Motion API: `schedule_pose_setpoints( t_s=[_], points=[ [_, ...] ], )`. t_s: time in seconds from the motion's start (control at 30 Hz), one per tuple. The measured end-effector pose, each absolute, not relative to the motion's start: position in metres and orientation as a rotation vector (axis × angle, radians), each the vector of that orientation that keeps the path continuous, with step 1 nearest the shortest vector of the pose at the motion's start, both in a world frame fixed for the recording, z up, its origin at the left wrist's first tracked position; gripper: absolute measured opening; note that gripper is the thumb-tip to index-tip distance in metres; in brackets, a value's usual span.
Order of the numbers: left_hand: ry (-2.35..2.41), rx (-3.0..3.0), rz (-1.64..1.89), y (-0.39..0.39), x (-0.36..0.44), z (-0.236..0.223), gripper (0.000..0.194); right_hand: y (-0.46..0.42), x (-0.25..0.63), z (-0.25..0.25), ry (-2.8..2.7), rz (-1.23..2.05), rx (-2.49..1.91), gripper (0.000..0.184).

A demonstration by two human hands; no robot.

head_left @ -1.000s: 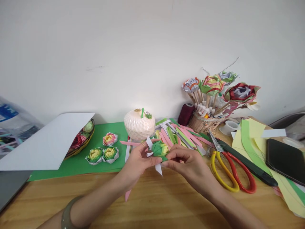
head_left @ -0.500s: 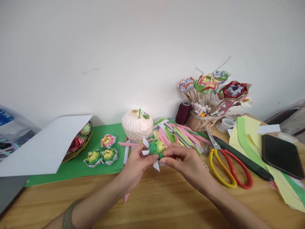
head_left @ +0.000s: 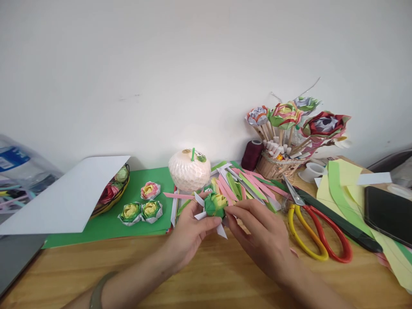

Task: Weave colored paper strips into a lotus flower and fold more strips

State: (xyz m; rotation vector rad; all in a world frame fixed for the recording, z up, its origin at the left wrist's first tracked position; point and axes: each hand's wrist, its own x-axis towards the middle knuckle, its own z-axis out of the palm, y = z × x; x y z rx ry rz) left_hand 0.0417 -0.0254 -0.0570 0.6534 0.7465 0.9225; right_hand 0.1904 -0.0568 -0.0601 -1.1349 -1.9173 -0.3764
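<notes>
A paper flower (head_left: 215,204) with a yellow middle, green petals and white strips sticking out below is held over the front of the table. My left hand (head_left: 189,229) grips it from the left, thumb along its lower side. The fingertips of my right hand (head_left: 262,231) pinch together at the flower's right edge; whether they hold a petal or a strip end is hidden. Just behind lies a pile of pink, green and white paper strips (head_left: 244,184). Three finished paper flowers (head_left: 151,210) sit on green paper (head_left: 96,231) to the left.
Scissors (head_left: 317,229) with yellow and red handles lie at right, beside a dark green cutter (head_left: 347,227) and a black phone (head_left: 389,214). Behind stand a foam-netted fruit (head_left: 189,172), a thread spool (head_left: 251,155) and a basket of paper flowers (head_left: 280,165). White paper (head_left: 71,195) juts out left.
My right hand has turned, its fingers now more upright at the flower's edge. The flower has tilted slightly in my left hand. The whole view has shifted a little.
</notes>
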Motion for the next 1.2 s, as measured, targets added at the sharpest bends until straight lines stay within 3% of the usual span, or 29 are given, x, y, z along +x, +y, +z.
schedule_pose_setpoints(
  t_s=[0.13,0.27,0.5,0.63,0.73,0.83,0.97,1.07,1.2],
  points=[
    [0.777,0.629,0.962,-0.027,0.043,-0.056,0.044,-0.055,0.194,-0.062,-1.969,-0.579,-1.049,0.015],
    [0.754,0.627,0.95,-0.027,0.043,-0.056,0.042,-0.055,0.193,-0.062,-1.919,-0.545,-1.044,0.019],
    [0.735,0.682,0.93,-0.028,0.04,-0.055,0.051,-0.054,0.19,-0.051,-1.903,0.102,-1.128,0.005],
    [0.739,0.707,0.935,-0.027,0.04,-0.055,0.055,-0.054,0.191,-0.047,-1.838,0.318,-1.127,0.011],
    [0.761,0.714,0.952,-0.026,0.04,-0.055,0.053,-0.054,0.19,-0.05,-1.823,0.179,-1.118,0.012],
    [0.792,0.699,0.994,-0.027,0.042,-0.056,0.052,-0.055,0.192,-0.056,-1.896,-0.255,-1.088,0.008],
    [0.792,0.694,1.006,-0.028,0.043,-0.057,0.045,-0.06,0.199,-0.058,-2.058,-0.687,-0.976,0.018],
    [0.786,0.717,1.014,-0.028,0.043,-0.057,0.044,-0.062,0.202,-0.056,-2.056,-0.687,-0.932,0.021],
    [0.849,0.815,1.039,-0.027,0.042,-0.058,0.05,-0.06,0.197,-0.054,-1.868,-0.422,-1.004,0.022]
  ],
)
